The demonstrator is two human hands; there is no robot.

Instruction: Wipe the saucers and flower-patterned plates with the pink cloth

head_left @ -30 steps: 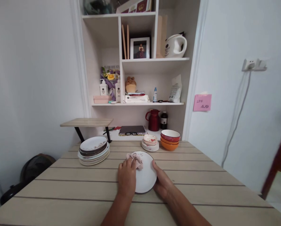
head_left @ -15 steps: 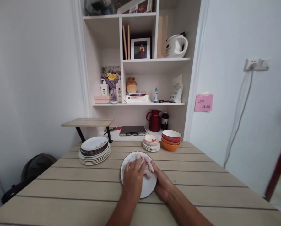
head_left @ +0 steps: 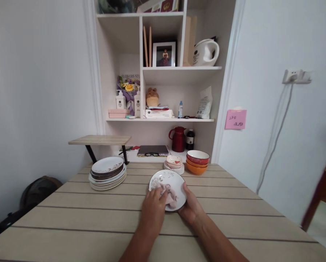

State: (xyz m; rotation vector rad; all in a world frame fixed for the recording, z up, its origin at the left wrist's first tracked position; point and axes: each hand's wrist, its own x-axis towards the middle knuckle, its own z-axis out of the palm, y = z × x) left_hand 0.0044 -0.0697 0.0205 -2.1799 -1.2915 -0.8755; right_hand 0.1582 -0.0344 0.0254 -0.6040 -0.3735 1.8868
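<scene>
A white plate [head_left: 179, 182] with a dark rim and a grey floral pattern is held above the wooden table [head_left: 110, 218], its far side tipped up. My right hand [head_left: 191, 207] grips its right edge, thumb on the rim and fingers underneath. On the plate's face, my left hand [head_left: 154, 205] presses a crumpled pale pink cloth [head_left: 169, 196], the fingers bent over it. Part of the cloth and the plate's near left edge are hidden by the left hand.
Stacked plates [head_left: 108, 173] stand at the table's back left by a small raised shelf [head_left: 99, 140]. Behind the held plate are small dishes [head_left: 174, 162] on saucers and stacked red and orange bowls [head_left: 197, 162]. A red jug [head_left: 178, 140] stands farther back.
The plate has shifted slightly up and right and now tilts more. My left hand has slid the cloth toward the plate's near left part, uncovering the pattern at the far edge.
</scene>
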